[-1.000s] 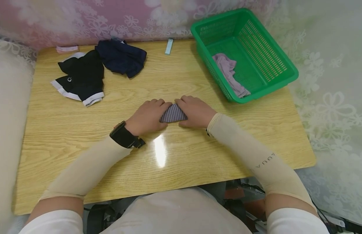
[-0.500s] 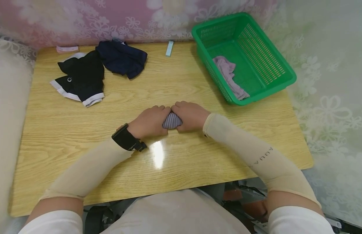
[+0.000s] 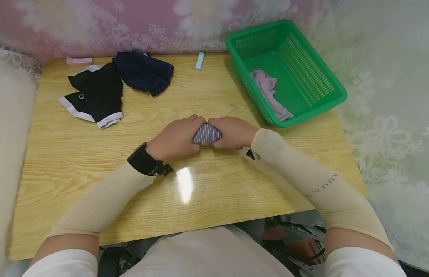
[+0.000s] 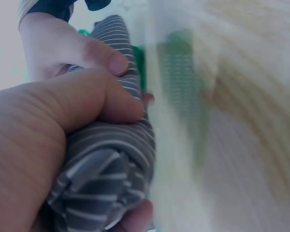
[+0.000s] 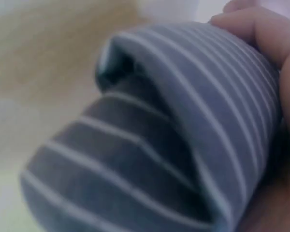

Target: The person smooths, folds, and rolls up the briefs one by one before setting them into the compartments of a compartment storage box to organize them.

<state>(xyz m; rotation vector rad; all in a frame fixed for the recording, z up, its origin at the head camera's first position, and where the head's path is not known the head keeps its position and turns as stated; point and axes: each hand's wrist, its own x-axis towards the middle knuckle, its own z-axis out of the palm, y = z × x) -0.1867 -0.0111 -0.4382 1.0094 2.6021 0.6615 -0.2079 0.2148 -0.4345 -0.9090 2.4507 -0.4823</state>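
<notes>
A grey cloth bundle with white stripes point(image 3: 206, 134) is rolled up between the two hands at the middle of the table. My left hand point(image 3: 176, 136) grips its left end, thumb on the near side. The right hand point(image 3: 233, 132) grips the other end. In the left wrist view the rolled cloth point(image 4: 111, 140) shows a tucked, folded end, with both thumbs pressing on it. Close up in the right wrist view, a loose end of the striped cloth point(image 5: 111, 159) sticks out from under the outer layer. The garment's kind cannot be told.
A green plastic basket point(image 3: 325, 107) stands at the back right with a mauve cloth point(image 3: 268, 90) inside. At the back left lie a black garment with white trim point(image 3: 100, 90) and a navy garment point(image 3: 143, 71). A pale blue strip point(image 3: 199, 60) and a pink strip point(image 3: 79, 60) lie near the wall.
Both hands came together and nearer the body with the striped cloth, then moved slightly back up and apart. The cloth now looks rounder and seems raised off the table.
</notes>
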